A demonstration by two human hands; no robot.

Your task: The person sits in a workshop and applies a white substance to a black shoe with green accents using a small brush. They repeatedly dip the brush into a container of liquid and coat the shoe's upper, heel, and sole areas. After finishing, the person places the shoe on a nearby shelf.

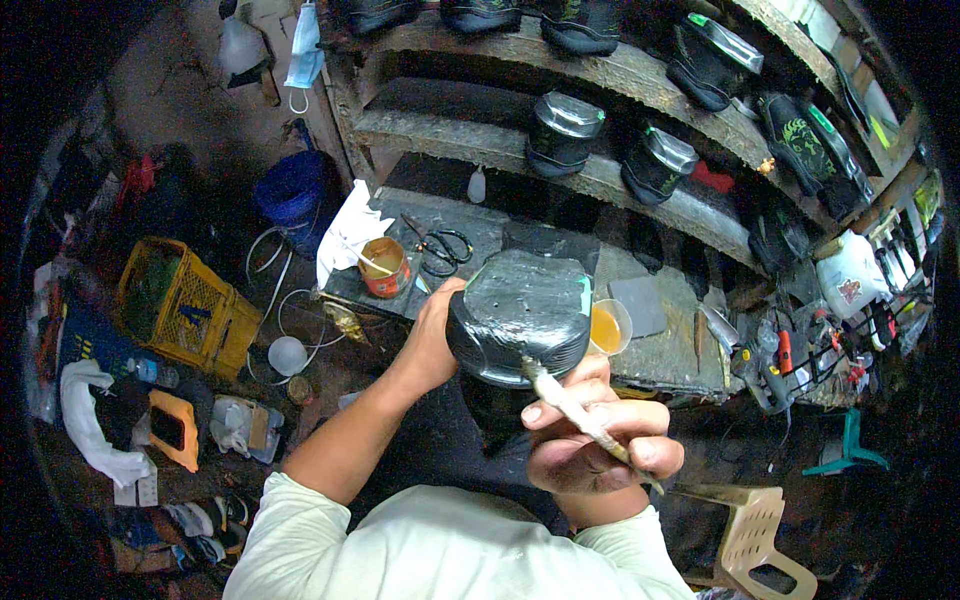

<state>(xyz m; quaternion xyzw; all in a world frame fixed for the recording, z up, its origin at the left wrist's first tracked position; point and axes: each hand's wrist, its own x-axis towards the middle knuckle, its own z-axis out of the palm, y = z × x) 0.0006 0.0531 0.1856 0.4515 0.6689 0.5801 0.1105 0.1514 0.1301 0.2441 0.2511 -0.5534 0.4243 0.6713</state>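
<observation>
Up in front of my chest is a black, glossy shoe upper (520, 310), rounded like a boot heel, with a green edge at its right. My left hand (438, 335) grips its left side, the fingers mostly hidden behind it. Between the bent fingers of my right hand (605, 435) is a pale, crusted brush (590, 422), slanting up to the left. The brush's tip meets the lower front edge of the shoe upper. Just behind, to the right, stands a cup of amber liquid (608, 328).
On the bench (650, 350) are an orange-red tin (385, 268) with a stick in it, black scissors (445, 250) and white cloth (350, 232). Shelves behind hold several black shoes (565, 135). A yellow crate (185, 305) and blue bucket (290, 200) stand left; a beige plastic chair (752, 535) is at right.
</observation>
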